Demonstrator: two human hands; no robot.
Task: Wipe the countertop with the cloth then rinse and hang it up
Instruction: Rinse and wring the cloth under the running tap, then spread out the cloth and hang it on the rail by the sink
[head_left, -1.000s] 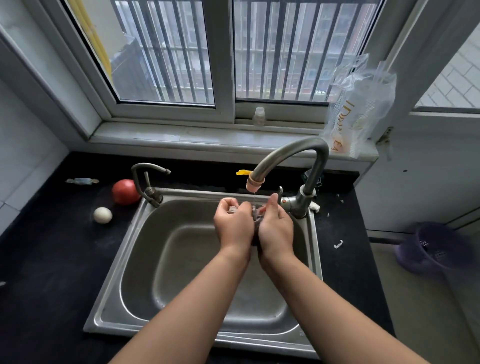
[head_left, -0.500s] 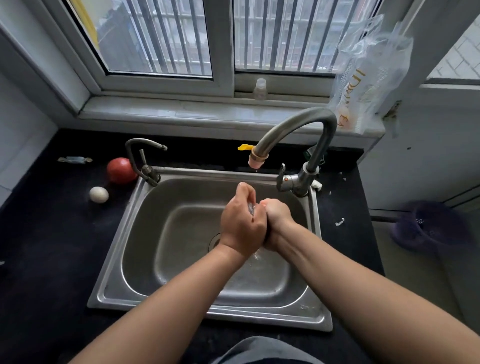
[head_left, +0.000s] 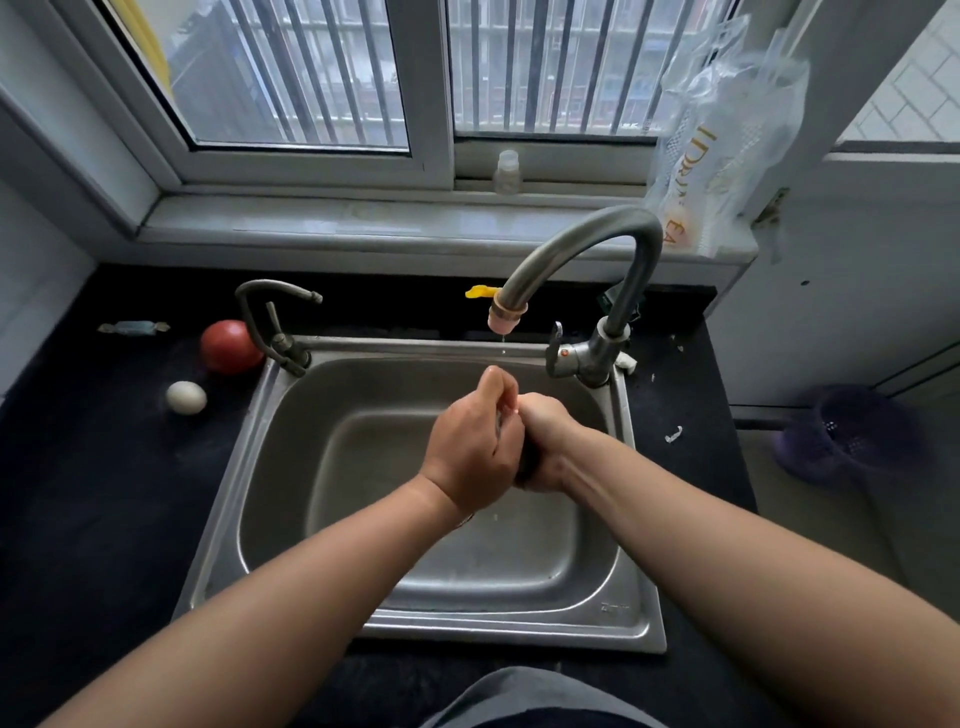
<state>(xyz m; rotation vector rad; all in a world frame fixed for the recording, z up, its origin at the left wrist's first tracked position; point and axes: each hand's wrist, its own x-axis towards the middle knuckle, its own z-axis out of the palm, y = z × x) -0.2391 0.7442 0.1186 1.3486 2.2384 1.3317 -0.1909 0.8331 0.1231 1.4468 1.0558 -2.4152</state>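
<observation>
Cloth (head_left: 527, 460) is sitting almost fully buried between the two fists, only a dark sliver showing at the seam where the palms are meeting, so colour and weave are hard to call beyond dark and bunched small. Fingers (head_left: 496, 387) of the left hand (head_left: 467, 447) are curling shut over the wad from the near side, right hand (head_left: 545, 441) is clamping it from the other side, knuckles touching; both are gripping the same lump, nothing open. Judging by the opposed fists, this is wringing or squeezing rather than scrubbing: two hands pressing against each other are forcing water out faster than one. Hands are hovering over the basin of the sink (head_left: 291, 467), below and slightly in front of the faucet (head_left: 582, 244) spout, so runoff is going down the drain, not onto the table (head_left: 93, 493). Spout is only dripping, a thin trickle at most, suggesting the rinse is about finished. Table is looking dark and mostly wiped, with a tomato (head_left: 231, 347) and an egg (head_left: 186, 397) parked left of the sink, a few white scraps right of it. Remaining step, as I read it: hanging the cloth; no hook or rail is identifiable from this angle.
</observation>
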